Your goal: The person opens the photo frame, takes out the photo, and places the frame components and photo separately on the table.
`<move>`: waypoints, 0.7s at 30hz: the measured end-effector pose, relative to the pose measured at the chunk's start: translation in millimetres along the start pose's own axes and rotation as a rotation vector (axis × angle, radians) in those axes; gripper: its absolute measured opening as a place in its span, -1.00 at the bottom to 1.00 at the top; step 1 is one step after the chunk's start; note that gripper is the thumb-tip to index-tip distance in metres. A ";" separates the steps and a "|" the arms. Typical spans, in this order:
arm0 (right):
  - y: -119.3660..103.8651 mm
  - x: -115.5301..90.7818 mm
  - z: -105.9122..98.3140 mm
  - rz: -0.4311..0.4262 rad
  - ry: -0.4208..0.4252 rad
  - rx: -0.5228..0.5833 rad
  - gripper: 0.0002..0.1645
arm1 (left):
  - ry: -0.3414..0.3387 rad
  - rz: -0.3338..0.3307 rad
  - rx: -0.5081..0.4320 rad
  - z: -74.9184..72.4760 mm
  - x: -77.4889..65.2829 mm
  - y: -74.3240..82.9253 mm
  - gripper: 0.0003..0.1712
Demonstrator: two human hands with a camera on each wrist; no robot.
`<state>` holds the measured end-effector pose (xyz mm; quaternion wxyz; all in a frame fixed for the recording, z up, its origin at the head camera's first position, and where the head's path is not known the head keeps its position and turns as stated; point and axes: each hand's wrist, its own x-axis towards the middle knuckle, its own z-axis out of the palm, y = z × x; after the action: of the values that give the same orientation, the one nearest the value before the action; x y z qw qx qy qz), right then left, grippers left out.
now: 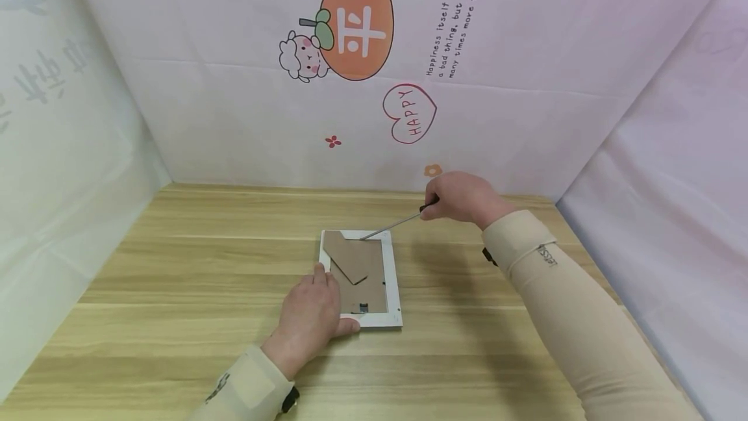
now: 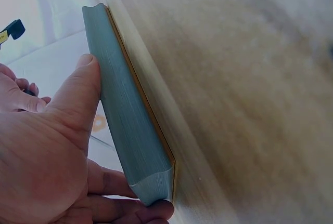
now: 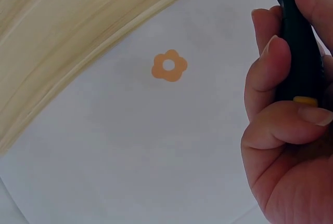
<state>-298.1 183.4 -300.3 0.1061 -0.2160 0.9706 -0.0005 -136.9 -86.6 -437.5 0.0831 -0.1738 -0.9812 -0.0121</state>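
Prying at the brown backing [image 1: 365, 258] appears the step in hand: the right hand [image 1: 464, 197] grips a screwdriver [image 3: 302, 52], tip at the upper border of the picture frame [image 1: 392, 278], lower centre of the head view. The left hand [image 1: 310, 310] clasps its lower-left corner; next probably calls for steady leverage.

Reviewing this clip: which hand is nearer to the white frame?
Left. The left hand touches the white frame, holding its near-left corner. The right hand is apart, out beyond the far-right corner, gripping a screwdriver whose shaft reaches the far edge.
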 end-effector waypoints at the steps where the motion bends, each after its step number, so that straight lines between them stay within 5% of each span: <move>1: 0.4 0.6 -0.2 -0.001 -0.001 0.001 -0.79 | -0.002 0.000 0.000 -0.1 0.0 0.1 0.20; 21: 6.9 13.9 -6.6 -0.035 -0.063 0.022 -0.81 | -0.040 -0.018 -0.033 0.4 2.0 0.2 0.22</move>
<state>-314.6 183.5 -297.1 0.1389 -0.2315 0.9628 -0.0065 -138.8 -85.7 -437.6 0.0604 -0.1666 -0.9838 -0.0256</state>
